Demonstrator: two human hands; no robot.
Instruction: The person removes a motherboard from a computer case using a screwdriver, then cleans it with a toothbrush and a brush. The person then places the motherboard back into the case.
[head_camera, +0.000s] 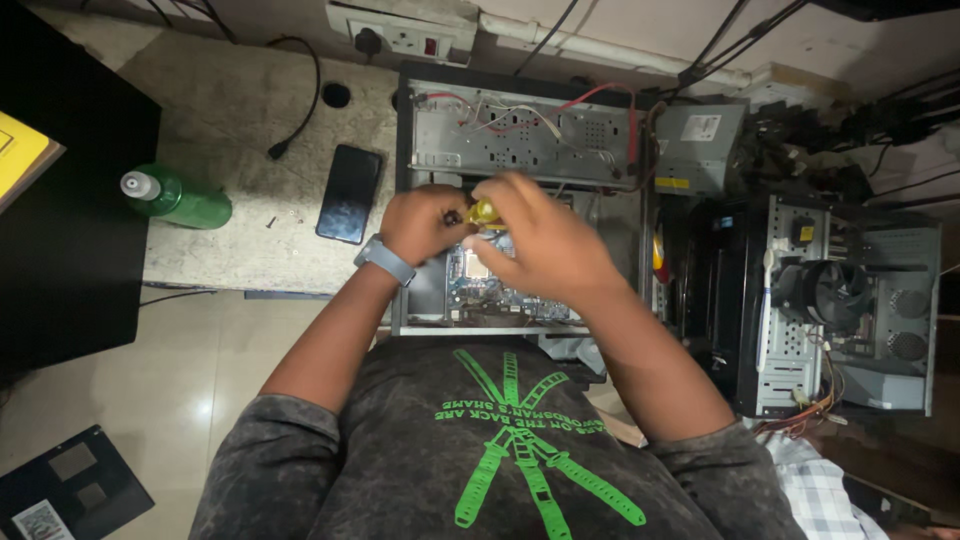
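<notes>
Closest to the lens was a dark shirt (500, 450) with a green pattern. Beyond it an open computer case (520, 140) lay on the bench, holding a circuit board (490, 290) and loose red and white wires (500, 110). Both forearms reached forward over it. Over the board, the right hand (545, 240) curled its fingers around a yellow-handled screwdriver (484, 211); the left hand (425, 222), fingers bent in, touched its tip end. A green bottle (180, 200) and a black phone (349, 193) lay left.
</notes>
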